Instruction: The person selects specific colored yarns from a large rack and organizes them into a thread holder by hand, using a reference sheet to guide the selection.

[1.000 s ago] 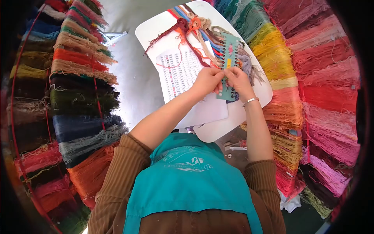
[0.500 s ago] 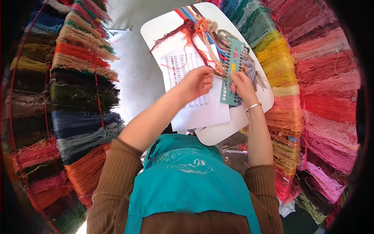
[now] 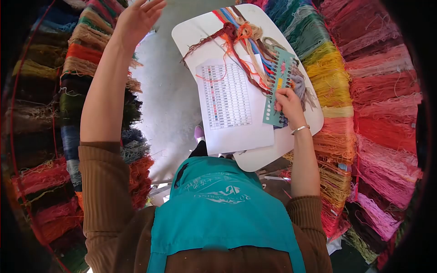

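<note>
One white table (image 3: 191, 34) carries one printed chart sheet (image 3: 230, 104), one green punched thread card (image 3: 278, 86) and one tangled bunch of coloured threads (image 3: 239, 34). Two hands show: the left hand (image 3: 136, 18) and the right hand (image 3: 287, 101). One bracelet (image 3: 300, 129).

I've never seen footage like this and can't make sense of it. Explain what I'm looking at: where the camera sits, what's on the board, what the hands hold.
There is one view only, from a camera worn on the person's head, looking down over a teal apron. The white board carries a printed colour chart, a bundle of loose threads and a teal thread card with punched holes. The right hand grips that card. The left hand is raised, open and empty, near the yarn skeins hanging all around.
</note>
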The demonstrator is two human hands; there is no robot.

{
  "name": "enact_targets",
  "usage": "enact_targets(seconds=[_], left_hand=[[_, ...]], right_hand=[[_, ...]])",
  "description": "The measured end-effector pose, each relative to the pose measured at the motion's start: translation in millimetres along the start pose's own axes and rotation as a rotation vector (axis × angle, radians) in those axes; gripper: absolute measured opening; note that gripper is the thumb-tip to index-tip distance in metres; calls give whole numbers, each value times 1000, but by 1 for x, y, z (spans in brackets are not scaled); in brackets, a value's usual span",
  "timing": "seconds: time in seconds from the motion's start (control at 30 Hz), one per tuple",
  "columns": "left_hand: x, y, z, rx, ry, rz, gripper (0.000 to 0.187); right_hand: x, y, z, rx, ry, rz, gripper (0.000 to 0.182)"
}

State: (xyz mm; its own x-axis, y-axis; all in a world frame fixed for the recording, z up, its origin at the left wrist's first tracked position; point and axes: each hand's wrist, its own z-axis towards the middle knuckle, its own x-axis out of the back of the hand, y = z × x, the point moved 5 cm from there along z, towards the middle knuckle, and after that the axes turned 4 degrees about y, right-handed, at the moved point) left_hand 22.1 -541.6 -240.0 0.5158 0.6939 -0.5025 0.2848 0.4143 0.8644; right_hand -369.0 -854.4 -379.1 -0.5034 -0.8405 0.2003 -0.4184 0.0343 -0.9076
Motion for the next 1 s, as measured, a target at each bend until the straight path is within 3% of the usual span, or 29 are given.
enact_targets(seconds=[0.07,0.1,0.17,0.23,0.3,0.37,0.5,0.6,0.83,0.9,0.97,1.0], left_hand=[[-28,-14,-10,69,158,69,61],[-44,-26,-23,-149,159,471,48],[-48,-60,-46,-79,144,755,41],[-48,-103,-71,-142,-22,1144,24],[-61,-131,-104,-132,-75,1260,20],[-74,-143,-124,-307,-181,1399,20],[-78,-160,-130,-363,-167,1574,13],[-74,-168,-126,-252,-137,1561,9],[-73,-174,-112,-369,-232,1760,8],[-66,-156,-91,-277,-40,1600,12],[-51,-125,-72,-172,268,1248,18],[-37,-119,-64,-241,354,1193,24]], right_hand=[[0,2,1,13,7,28,15],[0,2,1,13,10,28,15],[0,2,0,3,15,35,14],[-1,-3,-4,-6,14,60,14],[-2,-6,-6,-13,13,84,13],[-2,-6,-6,-24,11,99,13],[-2,-5,-5,-21,13,98,13],[-1,0,-4,-17,12,106,13],[-1,3,-3,-4,6,115,12],[-2,2,-4,0,-1,110,13],[-2,1,-5,0,-2,109,14],[-2,0,-5,2,-3,110,14]])
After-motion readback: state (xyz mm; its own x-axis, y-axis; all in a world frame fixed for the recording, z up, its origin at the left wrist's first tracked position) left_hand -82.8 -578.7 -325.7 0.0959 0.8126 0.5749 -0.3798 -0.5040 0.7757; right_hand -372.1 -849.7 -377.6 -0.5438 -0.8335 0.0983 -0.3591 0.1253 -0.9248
